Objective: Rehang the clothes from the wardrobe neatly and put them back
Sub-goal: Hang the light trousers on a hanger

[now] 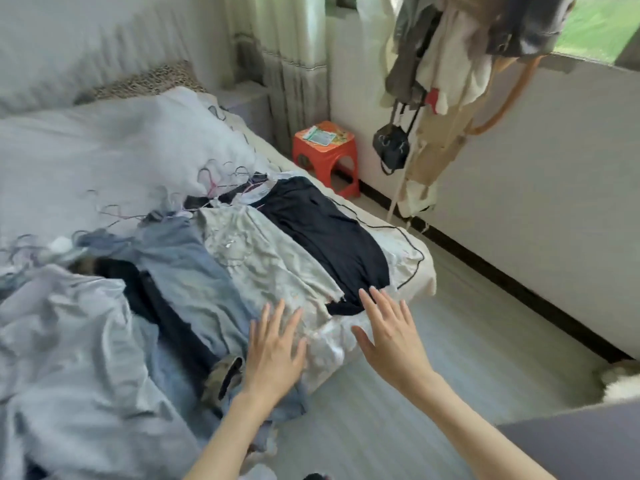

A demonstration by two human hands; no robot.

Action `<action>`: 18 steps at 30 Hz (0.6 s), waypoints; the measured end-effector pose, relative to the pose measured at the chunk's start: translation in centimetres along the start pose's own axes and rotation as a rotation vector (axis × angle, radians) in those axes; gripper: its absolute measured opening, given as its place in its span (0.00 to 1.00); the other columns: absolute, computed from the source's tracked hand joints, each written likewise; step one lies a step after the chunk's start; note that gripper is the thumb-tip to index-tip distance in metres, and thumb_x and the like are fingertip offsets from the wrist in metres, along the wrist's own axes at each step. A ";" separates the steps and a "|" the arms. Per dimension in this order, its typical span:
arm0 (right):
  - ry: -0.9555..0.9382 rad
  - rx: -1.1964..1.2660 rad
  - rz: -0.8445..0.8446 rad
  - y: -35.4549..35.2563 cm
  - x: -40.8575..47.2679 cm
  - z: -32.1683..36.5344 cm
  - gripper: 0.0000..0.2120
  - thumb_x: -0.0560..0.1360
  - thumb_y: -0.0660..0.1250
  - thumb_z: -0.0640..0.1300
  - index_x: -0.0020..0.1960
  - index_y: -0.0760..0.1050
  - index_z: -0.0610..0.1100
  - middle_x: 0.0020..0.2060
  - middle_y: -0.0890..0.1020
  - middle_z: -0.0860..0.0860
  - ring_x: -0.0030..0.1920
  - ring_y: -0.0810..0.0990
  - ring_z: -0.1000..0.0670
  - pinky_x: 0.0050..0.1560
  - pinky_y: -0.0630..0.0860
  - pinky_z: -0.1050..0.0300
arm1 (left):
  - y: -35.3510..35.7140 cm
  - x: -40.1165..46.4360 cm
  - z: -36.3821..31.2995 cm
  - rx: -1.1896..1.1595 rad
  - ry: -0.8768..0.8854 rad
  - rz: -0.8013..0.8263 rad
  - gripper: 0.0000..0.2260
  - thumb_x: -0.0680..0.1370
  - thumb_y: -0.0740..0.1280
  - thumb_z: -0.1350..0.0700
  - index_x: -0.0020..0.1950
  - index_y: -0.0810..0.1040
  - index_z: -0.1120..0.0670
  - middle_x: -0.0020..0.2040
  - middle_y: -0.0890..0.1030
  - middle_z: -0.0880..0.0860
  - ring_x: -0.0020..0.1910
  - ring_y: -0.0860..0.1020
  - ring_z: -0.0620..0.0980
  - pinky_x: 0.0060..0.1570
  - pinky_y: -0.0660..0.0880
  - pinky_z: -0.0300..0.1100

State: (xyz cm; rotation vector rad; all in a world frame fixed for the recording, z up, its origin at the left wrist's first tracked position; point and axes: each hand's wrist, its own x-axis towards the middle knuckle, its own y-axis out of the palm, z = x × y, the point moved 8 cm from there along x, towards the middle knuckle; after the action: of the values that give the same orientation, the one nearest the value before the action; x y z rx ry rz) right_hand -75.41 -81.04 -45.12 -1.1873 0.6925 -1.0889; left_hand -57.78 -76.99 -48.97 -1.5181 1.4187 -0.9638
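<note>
We look down at a bed covered in a pale grey-blue quilt, with clothes laid side by side across its near corner. Our left hand is spread flat, fingers apart, palm down at the lower edge of a light grey-green crumpled garment, gripping nothing. Our right hand is also open with fingers fanned; its fingertips reach the lower hem of a dark navy garment that lies flat nearest the bed's edge, and we cannot tell whether the palm touches the bedding below. Just beside the grey-green piece, on its left, lies a faded blue denim garment, and left of that a black garment partly tucked under a pale lilac-grey sheet-like cloth. Behind the clothes, a tangle of thin wire hangers in pink and blue rests on the quilt. A thin black cord loops over the bed corner. On the floor beyond stands a small orange plastic stool, and near the window more clothes hang bunched together with a small black bag.
</note>
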 end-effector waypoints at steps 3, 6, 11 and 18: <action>-0.179 0.006 0.064 2.6 3.1 6.4 0.29 0.67 0.75 0.49 0.65 0.72 0.40 0.61 0.77 0.44 0.62 0.76 0.43 0.60 0.70 0.40 | -2.2 -1.2 7.0 0.040 -0.137 -0.015 0.30 0.74 0.44 0.41 0.73 0.63 0.51 0.75 0.59 0.57 0.74 0.53 0.60 0.70 0.54 0.58; -0.285 0.007 0.108 5.0 5.6 10.7 0.29 0.68 0.74 0.49 0.65 0.72 0.40 0.61 0.77 0.43 0.62 0.76 0.42 0.61 0.70 0.40 | -4.4 -1.8 12.1 0.037 -0.264 -0.025 0.28 0.75 0.48 0.44 0.73 0.64 0.51 0.75 0.59 0.57 0.75 0.52 0.60 0.70 0.54 0.61; -0.514 0.045 0.301 9.5 9.3 18.5 0.29 0.80 0.55 0.54 0.76 0.52 0.45 0.74 0.58 0.48 0.75 0.54 0.48 0.74 0.47 0.49 | -5.7 -4.9 19.8 0.052 -0.506 -0.060 0.22 0.75 0.56 0.48 0.66 0.73 0.54 0.68 0.71 0.61 0.67 0.67 0.65 0.59 0.67 0.65; -0.624 0.115 0.456 14.6 15.5 24.1 0.28 0.80 0.52 0.55 0.76 0.48 0.47 0.75 0.56 0.49 0.75 0.51 0.50 0.75 0.47 0.50 | -2.7 -7.7 26.3 0.004 -0.800 0.077 0.23 0.74 0.54 0.46 0.61 0.77 0.56 0.61 0.76 0.61 0.58 0.75 0.66 0.48 0.76 0.60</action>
State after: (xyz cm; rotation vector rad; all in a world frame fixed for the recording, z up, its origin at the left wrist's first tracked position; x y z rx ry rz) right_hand -44.22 -86.28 -50.78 -1.1143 0.3731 -0.3362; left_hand -32.87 -67.55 -56.06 -1.5730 0.8764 -0.2387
